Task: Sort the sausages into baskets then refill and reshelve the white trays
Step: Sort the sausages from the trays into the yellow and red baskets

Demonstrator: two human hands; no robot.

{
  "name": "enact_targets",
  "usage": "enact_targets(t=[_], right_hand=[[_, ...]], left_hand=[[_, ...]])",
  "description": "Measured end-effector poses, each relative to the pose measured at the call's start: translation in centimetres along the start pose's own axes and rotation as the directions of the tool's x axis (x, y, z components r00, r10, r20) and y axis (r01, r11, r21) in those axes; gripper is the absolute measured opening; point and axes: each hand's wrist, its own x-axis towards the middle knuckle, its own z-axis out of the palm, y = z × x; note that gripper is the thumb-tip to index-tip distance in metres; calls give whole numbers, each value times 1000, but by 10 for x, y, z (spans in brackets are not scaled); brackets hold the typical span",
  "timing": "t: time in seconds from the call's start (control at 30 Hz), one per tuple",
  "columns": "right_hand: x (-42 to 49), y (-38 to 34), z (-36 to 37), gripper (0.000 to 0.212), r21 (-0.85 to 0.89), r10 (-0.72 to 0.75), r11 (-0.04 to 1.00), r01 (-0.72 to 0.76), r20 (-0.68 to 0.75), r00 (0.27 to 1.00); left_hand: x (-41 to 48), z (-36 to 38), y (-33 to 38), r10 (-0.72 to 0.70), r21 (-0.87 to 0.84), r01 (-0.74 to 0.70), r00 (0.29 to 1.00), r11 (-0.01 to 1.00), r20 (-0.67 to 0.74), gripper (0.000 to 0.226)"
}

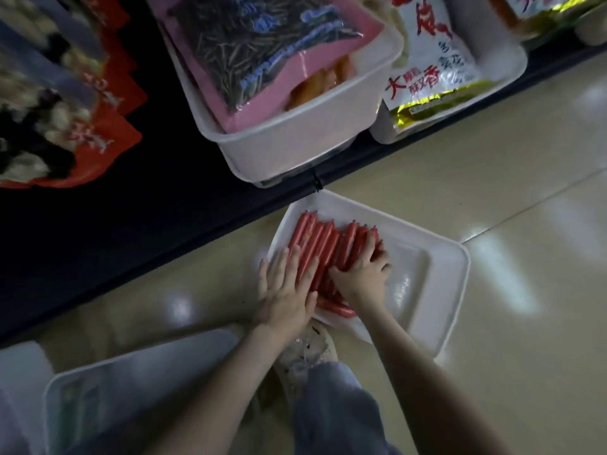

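A white tray (437, 277) lies on the floor below the shelf edge. Several red sausages (320, 239) lie side by side in its left half. My left hand (285, 290) rests flat on the left side of the pile, fingers straight. My right hand (363, 269) presses on the right side of the pile, fingers spread and slightly bent over the sausages. The lower ends of the sausages are hidden under both hands. The tray's right half holds nothing.
A dark shelf (147, 224) runs diagonally above the tray, with a white bin (295, 149) of pink snack packs, another white bin (512, 65) of yellow-white packs and red bags (82, 126). A clear container (131, 389) stands lower left. My shoe (308, 353) and jeans leg are below the tray.
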Motion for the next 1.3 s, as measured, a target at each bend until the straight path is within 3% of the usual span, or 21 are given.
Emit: enact_targets(t=[0.1,0.17,0.27,0.3,0.37,0.43,0.5,0.63,0.8,0.87,1.0,1.07,1.17,1.3], right_hand=[[5,9,-1,97,367,112,925,-101,-10,994],[5,20,-11,73,494,209,850,-184,4,978],[-4,29,-38,40,621,178,758,-200,98,979],[-13,28,-50,34,697,86,699,-163,145,986],[-38,21,-74,26,829,-93,547,-111,192,977],[-67,10,-99,21,921,-175,366,-136,211,962],[-98,-4,-123,22,961,-241,241,-133,192,951],[-151,-31,-164,28,976,-317,217,-25,95,944],[-221,-51,-214,59,960,-410,275,-51,165,897],[-247,-61,-231,70,945,-492,325,-27,193,849],[-301,-83,-255,75,947,-650,322,15,209,731],[-327,-94,-256,70,939,-675,336,74,185,714],[-364,-108,-247,35,930,-640,341,139,121,758],[-400,-129,-221,39,924,-609,347,161,92,788]], left_hand=[[-3,5,4,-25,6,25,999,1000,-26,62],[-1,2,5,-67,-42,66,997,997,-40,64],[9,-17,16,-138,-305,138,990,942,22,71],[11,-32,23,-157,-469,184,983,864,96,69],[14,-69,37,-122,-787,360,930,502,347,60],[8,-110,54,47,-832,536,836,141,546,55],[-7,-149,67,209,-810,586,794,-11,571,46],[-38,-209,79,291,-890,456,850,13,440,31],[-88,-279,66,329,-942,316,883,112,336,24],[-111,-301,59,339,-956,285,894,75,293,15],[-156,-336,43,373,-975,221,907,-30,195,9],[-179,-350,32,379,-980,193,912,-57,157,10],[-210,-361,12,344,-988,143,932,-63,113,12],[-248,-366,-19,271,-985,125,958,-115,90,12]])
